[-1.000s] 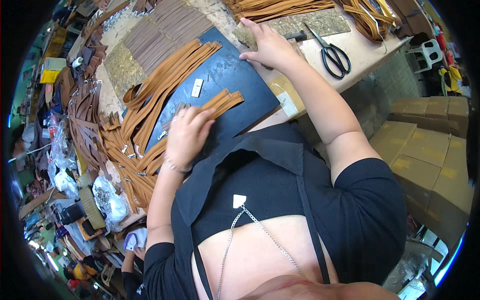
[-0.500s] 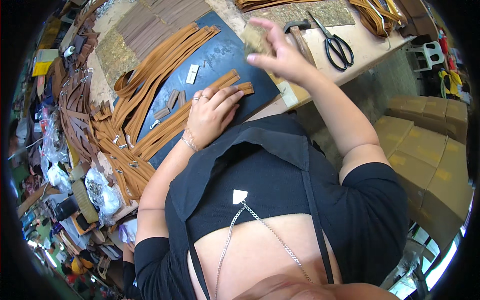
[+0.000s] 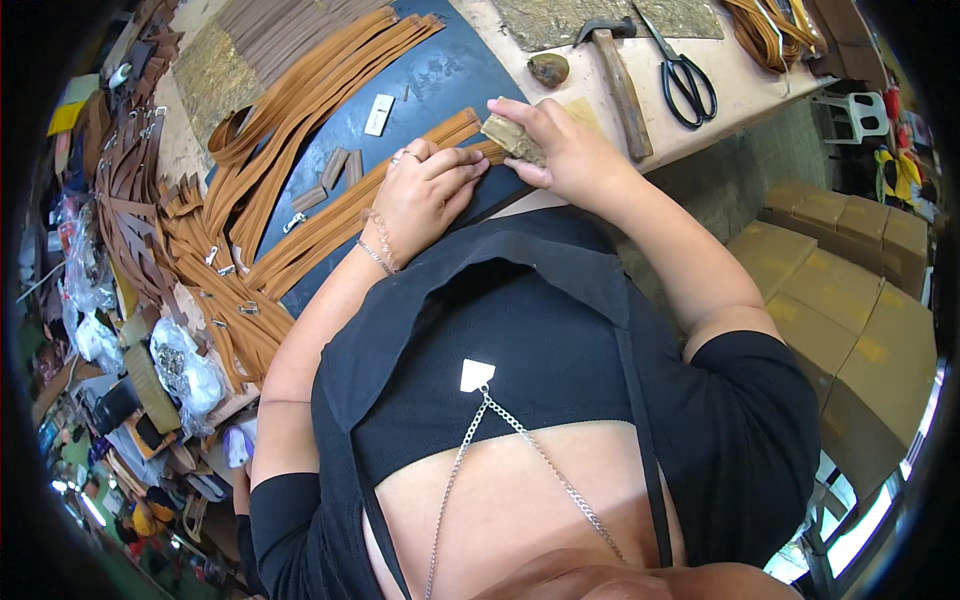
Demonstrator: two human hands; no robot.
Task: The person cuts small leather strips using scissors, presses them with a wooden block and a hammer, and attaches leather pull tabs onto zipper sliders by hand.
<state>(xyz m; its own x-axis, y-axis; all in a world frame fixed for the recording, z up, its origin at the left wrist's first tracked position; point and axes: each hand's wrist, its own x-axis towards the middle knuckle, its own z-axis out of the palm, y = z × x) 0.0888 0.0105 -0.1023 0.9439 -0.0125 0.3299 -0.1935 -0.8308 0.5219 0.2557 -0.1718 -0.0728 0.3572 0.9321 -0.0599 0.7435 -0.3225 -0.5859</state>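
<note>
"Lying where are the tan straps point(image 3: 335, 226)?"

"On the blue-black board point(image 3: 455, 72), partly under the person's left hand point(image 3: 428, 188). Their long axis slants from lower left to upper right, so the ends point toward the right hand point(image 3: 568, 152)."

"Which hand is nearer?"

"The left: it lies palm down across them, fingers close together and bent. Whether it grips or only presses, one cannot tell."

"And the right?"

"Just beyond the ends, its forearm angled in from the lower right. Thumb and fingers clasp a rough yellowish-brown block point(image 3: 512, 137) just beside the strap ends; contact is unclear."

"Past that?"

"A rounded brown lump point(image 3: 548, 69), then a wooden-handled hammer point(image 3: 624, 95), then black-handled scissors point(image 3: 689, 92)."
</note>
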